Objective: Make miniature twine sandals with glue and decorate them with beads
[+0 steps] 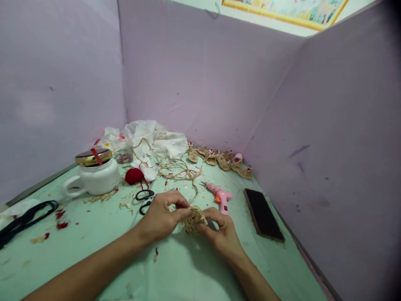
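Note:
A small woven piece of jute twine (194,219) sits between both hands just above the green tabletop (175,267). My left hand (161,217) pinches its left side with thumb and fingers closed. On the right side, my right hand (221,234) grips the same piece with curled fingers. A strand of twine runs from the piece up to a loose tangle of jute cord (175,169) farther back.
A pink glue gun (220,195) and a dark phone (263,214) lie to the right. Black scissors (144,200), a red yarn ball (134,176), a white lidded mug (95,175) and a white plastic bag (153,138) are to the left and behind. Several small woven shoes (225,161) line the back corner. Purple walls enclose the table.

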